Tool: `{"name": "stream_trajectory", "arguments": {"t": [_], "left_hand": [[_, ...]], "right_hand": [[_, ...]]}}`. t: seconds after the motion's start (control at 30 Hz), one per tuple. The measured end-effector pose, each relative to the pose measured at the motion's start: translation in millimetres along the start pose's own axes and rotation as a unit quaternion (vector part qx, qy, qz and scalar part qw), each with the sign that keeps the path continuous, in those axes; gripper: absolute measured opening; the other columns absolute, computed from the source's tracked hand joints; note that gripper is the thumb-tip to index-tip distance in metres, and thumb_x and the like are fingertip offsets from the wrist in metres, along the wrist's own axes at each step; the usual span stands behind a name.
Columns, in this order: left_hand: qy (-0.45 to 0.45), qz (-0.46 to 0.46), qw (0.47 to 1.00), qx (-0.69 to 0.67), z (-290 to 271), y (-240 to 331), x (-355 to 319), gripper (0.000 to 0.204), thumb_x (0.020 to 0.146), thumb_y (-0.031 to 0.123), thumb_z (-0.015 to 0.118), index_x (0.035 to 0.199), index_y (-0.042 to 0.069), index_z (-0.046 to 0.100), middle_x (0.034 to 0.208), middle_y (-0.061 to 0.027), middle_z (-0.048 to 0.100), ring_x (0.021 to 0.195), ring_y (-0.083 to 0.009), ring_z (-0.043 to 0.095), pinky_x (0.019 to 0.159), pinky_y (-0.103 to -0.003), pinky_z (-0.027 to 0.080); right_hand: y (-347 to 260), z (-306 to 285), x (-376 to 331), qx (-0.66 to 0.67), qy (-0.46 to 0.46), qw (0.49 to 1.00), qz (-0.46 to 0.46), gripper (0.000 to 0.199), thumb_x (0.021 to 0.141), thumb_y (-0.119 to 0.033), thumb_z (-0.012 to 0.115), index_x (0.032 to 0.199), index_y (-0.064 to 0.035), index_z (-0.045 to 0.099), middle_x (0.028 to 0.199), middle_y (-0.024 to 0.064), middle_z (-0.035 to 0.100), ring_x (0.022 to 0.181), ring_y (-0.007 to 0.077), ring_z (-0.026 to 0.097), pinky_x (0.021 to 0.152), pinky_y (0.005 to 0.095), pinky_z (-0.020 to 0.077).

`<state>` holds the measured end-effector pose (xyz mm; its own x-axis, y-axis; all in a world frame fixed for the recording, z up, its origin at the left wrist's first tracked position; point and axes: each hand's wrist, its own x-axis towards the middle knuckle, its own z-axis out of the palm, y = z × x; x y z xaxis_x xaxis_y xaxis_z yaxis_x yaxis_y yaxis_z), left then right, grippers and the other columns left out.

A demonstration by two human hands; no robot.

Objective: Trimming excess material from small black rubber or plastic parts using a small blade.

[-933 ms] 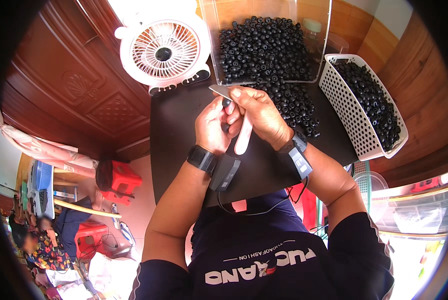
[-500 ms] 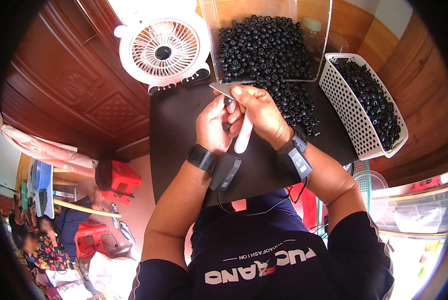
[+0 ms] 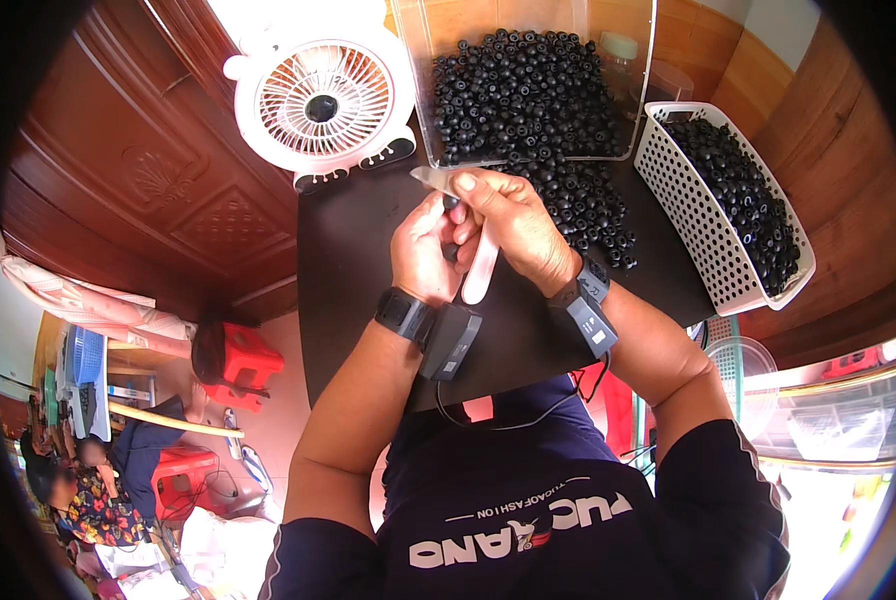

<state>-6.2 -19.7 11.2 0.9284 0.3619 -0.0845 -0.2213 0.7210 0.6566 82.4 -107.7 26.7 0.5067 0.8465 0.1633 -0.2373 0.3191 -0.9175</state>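
My left hand (image 3: 420, 255) is closed, pinching a small black round piece (image 3: 451, 202) between its fingertips. Another dark piece (image 3: 451, 252) shows against the palm, partly hidden by fingers. Wrapped around a knife (image 3: 482, 266) with a pale pink handle is my right hand (image 3: 524, 228). Its thumb lies on the short metal blade (image 3: 431, 179), which points left just above the pinched piece. Whether the edge touches the piece, I cannot tell. Both hands meet over the dark table (image 3: 353, 255), and each wrist wears a black strapped device.
Many hollow black pieces (image 3: 528, 90) fill a clear tipped bin (image 3: 652, 60) and spill onto the table behind my right hand. At the right stands a white perforated basket (image 3: 680, 215) full of similar pieces. A white fan (image 3: 268, 140) sits far left. Red stools (image 3: 248, 358) and people are beyond the table.
The knife blade has shifted slightly left and lies flatter over the piece, and its handle has swung a little left. My left hand keeps its pinch in nearly the same place.
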Motion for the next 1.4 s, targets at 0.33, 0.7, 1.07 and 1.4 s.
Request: {"name": "stream_trajectory", "arguments": {"t": [0.33, 0.7, 1.07, 1.4], "left_hand": [[-0.040, -0.001, 0.999, 0.036, -29, 12, 13, 0.028, 0.093, 0.031, 0.039, 0.084, 0.006, 0.048, 0.064, -0.0064, 0.043, 0.048, -0.0173, 0.039, 0.041, -0.027, 0.029], [0.075, 0.002, 0.984, 0.164, -37, 12, 28, 0.009, 0.087, 0.011, 0.048, 0.095, 0.007, 0.052, 0.063, -0.0034, 0.047, 0.048, -0.0135, 0.044, 0.037, -0.023, 0.029], [-0.083, 0.067, 0.708, 0.698, 2, -16, 56, 0.030, 0.074, 0.012, 0.060, 0.102, 0.001, 0.055, 0.077, -0.0067, 0.056, 0.077, -0.0192, 0.056, 0.069, -0.031, 0.041], [-0.089, 0.002, 0.518, 0.851, 37, -25, 58, 0.025, 0.080, 0.019, 0.058, 0.099, 0.004, 0.052, 0.082, -0.0135, 0.059, 0.087, -0.0263, 0.058, 0.076, -0.037, 0.043]], "right_hand": [[-12, -28, 13, -0.007, 0.159, 0.983, -0.091, 0.031, 0.094, -0.029, 0.052, 0.090, -0.0006, 0.064, 0.091, 0.0107, 0.067, 0.079, 0.0165, 0.061, 0.071, 0.0315, 0.0508], [-30, -79, 28, 0.012, 0.283, 0.947, -0.154, 0.030, 0.093, -0.030, 0.052, 0.090, -0.0008, 0.060, 0.088, 0.0111, 0.066, 0.074, 0.0168, 0.061, 0.064, 0.0296, 0.0499], [-25, -76, 28, 0.023, 0.269, 0.949, -0.162, 0.028, 0.091, -0.029, 0.055, 0.079, -0.0042, 0.060, 0.082, 0.0093, 0.066, 0.068, 0.0151, 0.060, 0.059, 0.0297, 0.0493], [-29, -72, 24, 0.027, 0.251, 0.954, -0.162, 0.032, 0.091, -0.033, 0.055, 0.081, -0.0039, 0.062, 0.080, 0.0082, 0.066, 0.067, 0.0137, 0.059, 0.059, 0.0294, 0.0487]]}}
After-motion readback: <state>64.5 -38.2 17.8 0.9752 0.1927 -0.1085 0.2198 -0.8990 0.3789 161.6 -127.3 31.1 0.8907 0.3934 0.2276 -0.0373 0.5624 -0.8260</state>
